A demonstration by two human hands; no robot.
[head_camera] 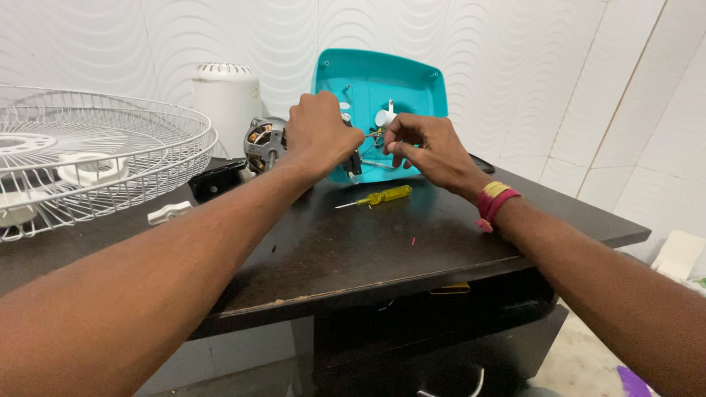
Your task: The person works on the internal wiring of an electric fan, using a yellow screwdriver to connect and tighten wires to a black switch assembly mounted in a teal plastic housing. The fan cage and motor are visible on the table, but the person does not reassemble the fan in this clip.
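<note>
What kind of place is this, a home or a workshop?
Probably a home repair spot: a dark table holds a fan grille, a bare motor and a yellow screwdriver.

- The plastic housing (368, 81) standing at the far middle of the table was teal all over.
- The table (353, 242) was dark brown, nearly black, with a paler worn near edge.
- The screwdriver (382, 196) had a clear yellow handle and a silver shaft.
- The wire grille (110, 140) at the left was white.
- The cylindrical cover (226, 99) behind the grille was white.
- The motor (263, 142) was grey metal with copper-coloured windings.
- The wristband (494, 200) near the right hand (430, 151) was red and yellow.
- The wall (551, 73) was white with a raised wavy pattern.
</note>
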